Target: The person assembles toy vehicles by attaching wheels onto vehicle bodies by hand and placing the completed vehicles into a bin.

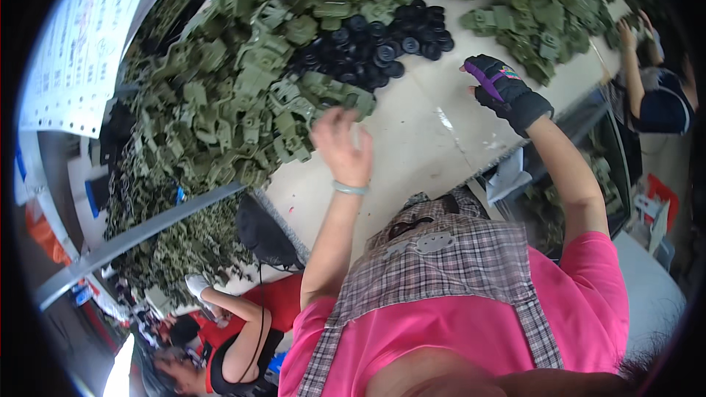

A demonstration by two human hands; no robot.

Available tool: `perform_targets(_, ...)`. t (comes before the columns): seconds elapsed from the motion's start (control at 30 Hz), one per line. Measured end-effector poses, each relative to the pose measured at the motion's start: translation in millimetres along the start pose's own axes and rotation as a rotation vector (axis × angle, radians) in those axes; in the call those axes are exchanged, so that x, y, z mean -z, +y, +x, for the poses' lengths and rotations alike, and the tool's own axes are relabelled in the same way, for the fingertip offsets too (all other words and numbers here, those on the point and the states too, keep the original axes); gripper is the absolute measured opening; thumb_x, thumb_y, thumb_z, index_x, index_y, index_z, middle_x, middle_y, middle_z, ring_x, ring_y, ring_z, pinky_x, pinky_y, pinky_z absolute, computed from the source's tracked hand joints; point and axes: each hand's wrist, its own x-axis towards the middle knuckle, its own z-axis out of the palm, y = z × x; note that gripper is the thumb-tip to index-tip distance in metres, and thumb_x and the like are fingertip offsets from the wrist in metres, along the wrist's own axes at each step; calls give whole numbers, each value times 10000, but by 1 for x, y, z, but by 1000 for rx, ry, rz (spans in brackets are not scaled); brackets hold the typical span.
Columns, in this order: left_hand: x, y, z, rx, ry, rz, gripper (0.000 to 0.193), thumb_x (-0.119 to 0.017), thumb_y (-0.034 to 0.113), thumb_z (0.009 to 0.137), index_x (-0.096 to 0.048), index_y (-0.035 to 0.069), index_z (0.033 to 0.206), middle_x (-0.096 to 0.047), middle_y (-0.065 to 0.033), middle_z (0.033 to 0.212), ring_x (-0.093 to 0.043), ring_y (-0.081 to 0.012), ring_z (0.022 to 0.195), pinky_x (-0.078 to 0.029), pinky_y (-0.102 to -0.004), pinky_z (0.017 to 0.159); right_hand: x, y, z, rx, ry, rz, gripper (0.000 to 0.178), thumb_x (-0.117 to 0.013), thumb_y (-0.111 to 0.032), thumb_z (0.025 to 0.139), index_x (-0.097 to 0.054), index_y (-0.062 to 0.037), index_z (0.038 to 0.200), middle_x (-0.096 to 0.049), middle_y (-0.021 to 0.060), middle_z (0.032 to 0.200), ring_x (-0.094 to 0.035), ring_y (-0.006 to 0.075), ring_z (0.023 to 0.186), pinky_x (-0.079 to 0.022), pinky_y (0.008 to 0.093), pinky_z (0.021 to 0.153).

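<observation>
Closest to us is a soft pink shirt (412,331), with a checked cloth apron (441,268) over it. The apron has thin lines, little folds and a gray patch. Past it we see the table (419,129), flat, smooth and pale, with a rough gray edge and a shiny streak.

The left hand (343,148) is up over the table, bare and a bit blurry. Its fingers are spread and loose, so we see it as let go. A smooth, pale ring (351,189) goes round its wrist. Just past its fingertips is a green part (334,92), hard and hollow, on the near side of the heap. We cannot tell if they touch.

The right hand (501,87) wears a black cloth glove (521,108) with a purple stripe, and bare fingertips poke out. It is over the bare table, but we cannot tell if it grips anything.

Past the left hand, we see small black discs (386,53), round and smooth, piled up. Dull green parts (257,62), with holes and bumpy edges, heap up around their left and far sides. More green lumps (526,29) lie beyond the glove. Off to the left hangs white paper (77,44), flat with small round holes.
</observation>
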Motion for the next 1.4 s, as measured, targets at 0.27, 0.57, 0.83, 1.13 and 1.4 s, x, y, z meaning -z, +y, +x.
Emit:
perform_targets(0.27, -4, -97, 29, 768, -6, 369, 1098, -918, 515, 742, -359, 0, 1535, -572, -203, 1372, -505, -422, 1290, -481, -578, 1025, -52, -40, 68, 14, 48, 264, 411, -738, -158, 886, -634, -72, 1274, -661, 210, 1247, -616, 440, 1179, -508, 477, 1012)
perform_targets(0.57, 10, -119, -10, 784, 171, -499, 525, -807, 84, 879, -574, -21, 1338, -688, -91, 1128, -640, -156, 988, -514, -297, 889, -102, -72, 101, -19, 180, 100, 402, -783, -154, 841, -645, -83, 1212, -650, 191, 1170, -631, 407, 1106, -522, 483, 962)
perform_targets(0.83, 39, -111, -38, 991, 171, -862, 374, -752, 56, 947, -594, 8, 1283, -680, -67, 1150, -632, -133, 1019, -517, -279, 882, -112, -108, 156, -14, 343, -10, 564, -838, -273, 804, -634, -82, 1294, -662, 182, 1269, -632, 393, 1177, -498, 510, 1022)
perform_targets(1.13, 27, -46, -53, 727, -128, -962, 552, -826, 84, 853, -487, 65, 1289, -652, -101, 1168, -622, -211, 1067, -508, -373, 967, -83, -85, 151, 90, 185, 1, 472, -818, -232, 821, -678, -82, 1245, -697, 179, 1119, -648, 400, 1087, -529, 493, 947)
perform_targets(1.4, -49, 38, -80, 604, -348, -530, 818, -868, 87, 756, -413, 56, 1435, -658, -143, 1152, -624, -272, 1039, -522, -413, 964, -76, -61, 46, -45, 10, 181, 467, -816, -123, 762, -655, -47, 1194, -675, 183, 1088, -644, 403, 1063, -535, 459, 943)
